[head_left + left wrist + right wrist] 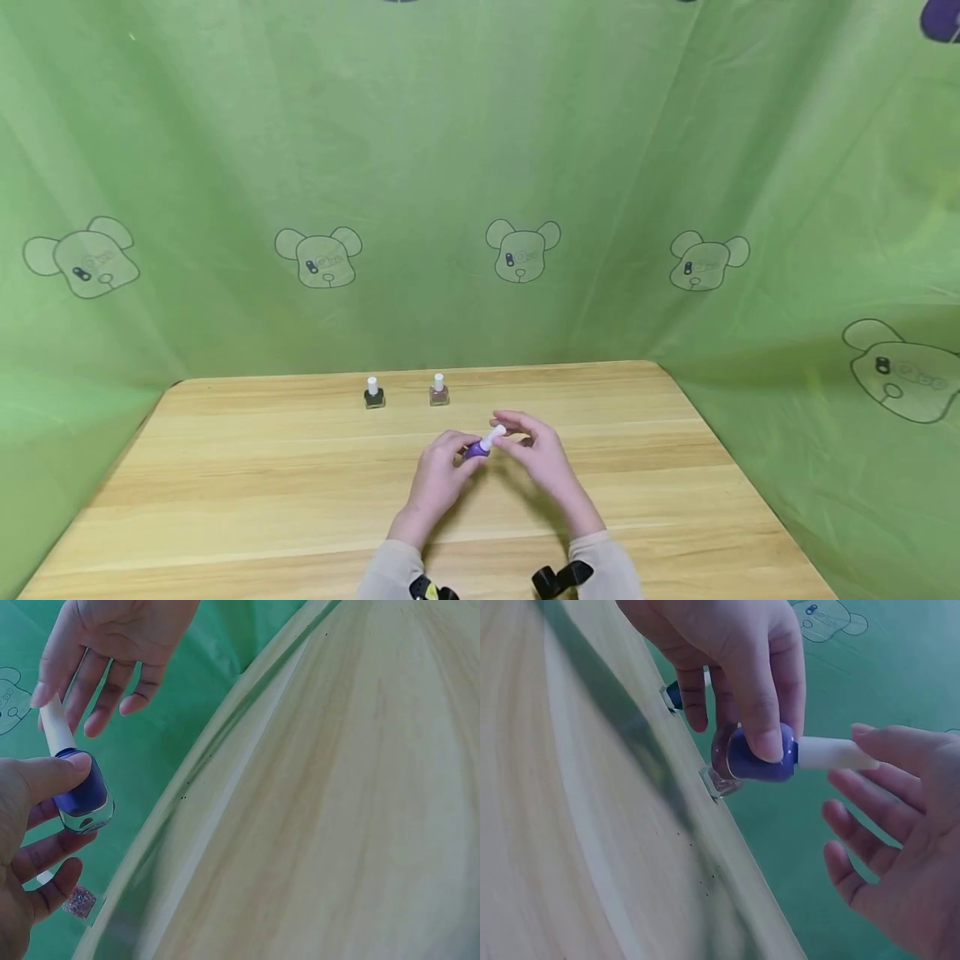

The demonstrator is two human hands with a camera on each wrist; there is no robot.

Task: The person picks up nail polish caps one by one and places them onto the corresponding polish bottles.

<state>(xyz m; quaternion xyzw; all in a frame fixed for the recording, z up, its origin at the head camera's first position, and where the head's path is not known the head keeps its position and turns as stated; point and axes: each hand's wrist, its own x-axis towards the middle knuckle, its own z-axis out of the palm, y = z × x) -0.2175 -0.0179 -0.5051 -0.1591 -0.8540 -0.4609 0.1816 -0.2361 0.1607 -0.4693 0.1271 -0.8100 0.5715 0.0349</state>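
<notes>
A bottle of purple nail polish (pixel 476 451) with a long white cap (pixel 492 437) is held tilted above the table, in the middle of the head view. My left hand (pixel 437 477) grips its glass body (pixel 84 791) between thumb and fingers. At the other end, my right hand (pixel 546 460) pinches the white cap near its tip with thumb and index finger. Its other fingers (pixel 859 832) are spread loosely. In the right wrist view the cap sits against the bottle's neck; I cannot tell whether it is loosened.
A dark nail polish bottle (pixel 374 398) and a pinkish glitter one (pixel 439 394) stand upright near the back edge of the wooden table (pixel 262 475). Behind and beside the table hangs a green curtain (pixel 420 167) printed with bear faces.
</notes>
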